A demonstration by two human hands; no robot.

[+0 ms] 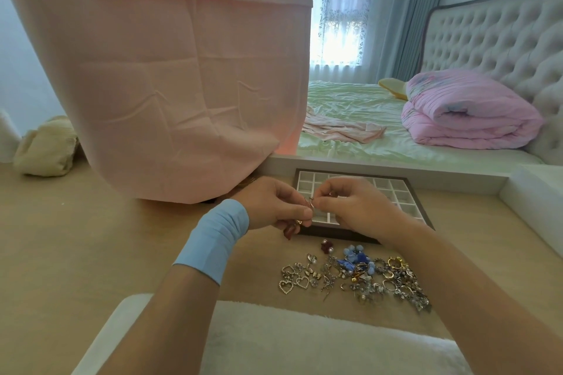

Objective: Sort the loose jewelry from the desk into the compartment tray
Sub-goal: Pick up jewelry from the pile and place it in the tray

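Observation:
A dark-framed compartment tray (pixel 405 189) with white cells lies on the wooden desk, partly hidden by my hands. Above its near left corner my left hand (pixel 268 204) and my right hand (pixel 359 207) meet, both pinching one small wire earring (pixel 310 201); a dark red pendant (pixel 288 231) hangs below my left fingers. A spread of loose jewelry (pixel 356 278) lies on the desk in front of the tray: silver heart pieces at the left, blue beaded pieces in the middle, gold and silver rings at the right. A small red piece (pixel 326 246) lies alone near the tray's front edge.
A large pink cloth (pixel 170 85) drapes over something at the desk's back left. A white furry cushion (pixel 304 341) lies at the near edge. A white ledge (pixel 536 204) borders the desk on the right. Behind is a bed with a pink quilt (pixel 469 113).

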